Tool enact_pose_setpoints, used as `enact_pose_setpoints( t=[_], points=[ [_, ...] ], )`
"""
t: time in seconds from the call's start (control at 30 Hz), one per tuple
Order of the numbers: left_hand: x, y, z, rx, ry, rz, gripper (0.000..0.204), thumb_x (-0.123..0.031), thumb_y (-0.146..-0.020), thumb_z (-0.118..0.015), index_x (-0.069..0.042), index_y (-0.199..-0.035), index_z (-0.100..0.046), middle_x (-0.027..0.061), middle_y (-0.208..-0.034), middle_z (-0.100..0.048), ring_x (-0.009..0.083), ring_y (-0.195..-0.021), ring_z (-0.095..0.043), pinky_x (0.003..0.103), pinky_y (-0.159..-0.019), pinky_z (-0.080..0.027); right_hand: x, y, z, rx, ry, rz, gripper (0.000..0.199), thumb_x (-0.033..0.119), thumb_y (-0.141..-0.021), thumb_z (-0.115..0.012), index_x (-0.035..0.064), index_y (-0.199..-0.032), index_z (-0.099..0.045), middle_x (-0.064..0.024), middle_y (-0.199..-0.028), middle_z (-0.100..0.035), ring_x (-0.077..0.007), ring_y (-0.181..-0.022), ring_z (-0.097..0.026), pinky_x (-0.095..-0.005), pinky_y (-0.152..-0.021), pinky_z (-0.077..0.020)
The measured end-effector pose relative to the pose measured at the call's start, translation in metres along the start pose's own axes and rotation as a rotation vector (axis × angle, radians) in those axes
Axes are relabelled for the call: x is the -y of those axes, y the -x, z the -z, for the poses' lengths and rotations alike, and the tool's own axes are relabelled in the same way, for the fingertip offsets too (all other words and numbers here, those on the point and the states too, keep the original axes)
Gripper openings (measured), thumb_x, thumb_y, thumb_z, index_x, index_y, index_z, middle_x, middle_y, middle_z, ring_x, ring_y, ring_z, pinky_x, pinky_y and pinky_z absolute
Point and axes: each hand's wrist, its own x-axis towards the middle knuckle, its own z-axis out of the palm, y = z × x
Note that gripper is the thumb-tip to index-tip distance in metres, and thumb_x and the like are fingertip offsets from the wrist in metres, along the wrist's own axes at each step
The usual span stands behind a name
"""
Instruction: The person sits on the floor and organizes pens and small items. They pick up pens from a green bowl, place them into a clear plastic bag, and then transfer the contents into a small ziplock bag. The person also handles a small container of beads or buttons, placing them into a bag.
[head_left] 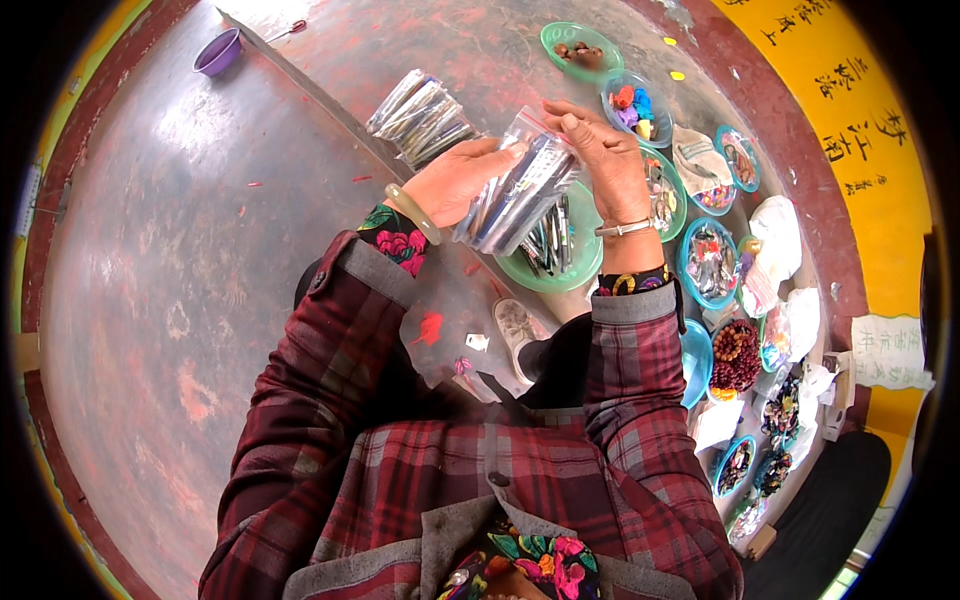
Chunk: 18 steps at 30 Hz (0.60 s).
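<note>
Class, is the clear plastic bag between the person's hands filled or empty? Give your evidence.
Filled: long, slim pens show through the clear bag, which bulges between the left hand and right hand.

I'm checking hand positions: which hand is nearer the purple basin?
Left. The left hand is to the right of the purple basin; the right hand is farther right.

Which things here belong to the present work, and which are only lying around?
Apparently in use:
clear bag of pens, in the left hand, right hand at its top
green bowl of pens
pile of filled bags

Seemingly just lying about:
purple basin
red scrap
</note>
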Motion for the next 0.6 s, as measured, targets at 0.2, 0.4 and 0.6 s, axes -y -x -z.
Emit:
enact_pose_setpoints(
  t=[0.2, 0.4, 0.6],
  points=[
    [-0.002, -0.002, 0.0, -0.029, 0.059, -0.009, 0.032, -0.022, -0.093, -0.052, 0.005, -0.111, -0.055, 0.0056, -0.102, -0.061, 0.0088, -0.091, -0.057, 0.024, -0.077, -0.047, -0.001, -0.002, 0.006, 0.076, 0.264, 0.095, 0.044, 0.031, -0.083, -0.065, -0.0052, -0.108, -0.061, -0.0168, -0.123, -0.054, -0.023, -0.116, -0.048, -0.0336, -0.092, -0.0404],
    [-0.019, 0.0, 0.01, 0.025, 0.322, -0.208, 0.03, -0.021, -0.095, -0.048, 0.002, -0.114, -0.052, 0.0068, -0.105, -0.06, 0.0132, -0.095, -0.058, 0.029, -0.082, -0.048, 0.003, 0.0, 0.003, 0.125, -0.31, -0.103, 0.08, 0.041, -0.077, -0.068, -0.0009, -0.135, -0.034, -0.0132, -0.127, -0.05, -0.0214, -0.116, -0.048, -0.0344, -0.097, -0.0376],
    [-0.022, -0.001, 0.008, -0.006, 0.351, -0.277, 0.03, -0.021, -0.096, -0.045, 0.001, -0.115, -0.051, 0.0071, -0.106, -0.06, 0.0134, -0.096, -0.057, 0.029, -0.083, -0.047, -0.008, 0.01, -0.011, 0.319, -0.556, -0.385, 0.036, 0.004, -0.076, -0.069, 0.0003, -0.111, -0.059, -0.0054, -0.104, -0.064, -0.0151, -0.093, -0.06, -0.0295, -0.085, -0.0463]
  ],
)
